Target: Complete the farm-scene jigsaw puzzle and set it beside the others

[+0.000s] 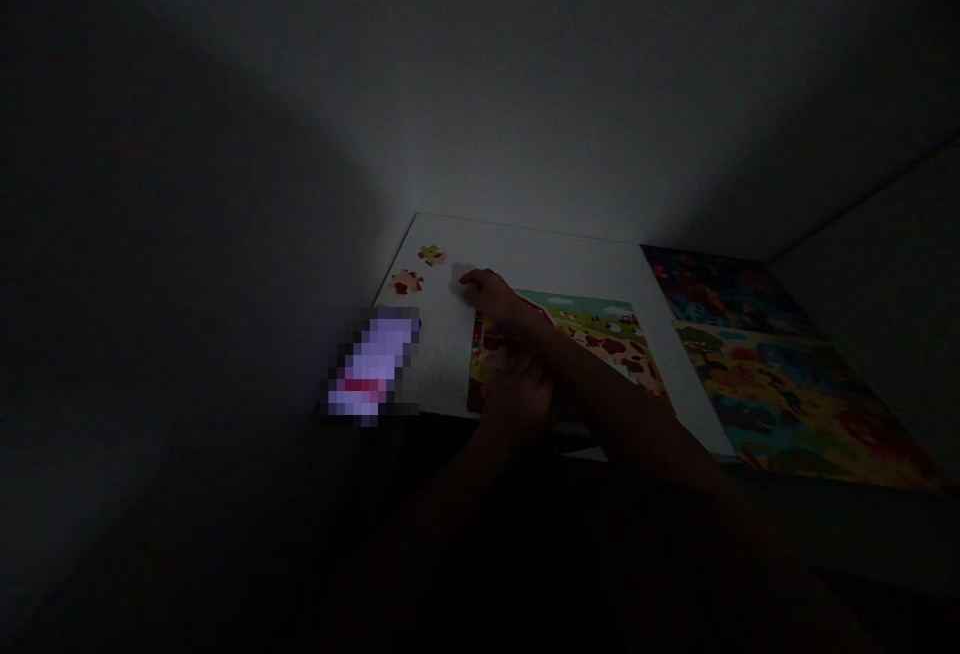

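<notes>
My right hand (pixel 495 296) reaches across to the left, over my left wrist's side, with its fingers stretched out above the white table near the puzzle's upper left corner. Nothing shows in its fingers. A farm jigsaw puzzle (pixel 611 344) with brown-and-white cows, green grass and blue sky lies below my arms. My left hand (pixel 521 396) rests on the puzzle's lower left part, its fingers bent but apart; dim light hides detail there. Left of my right hand lie two loose pieces: a green and pink puzzle piece (pixel 432 255) and a brown and cream puzzle piece (pixel 407 282).
A phone (pixel 375 359) with a lit, blurred screen lies at the left edge of the white table (pixel 555 254). Two colourful picture puzzles, a dark blue one (pixel 727 289) and a yellow-green one (pixel 795 399), lie at the right. A wall stands behind; the room is dark.
</notes>
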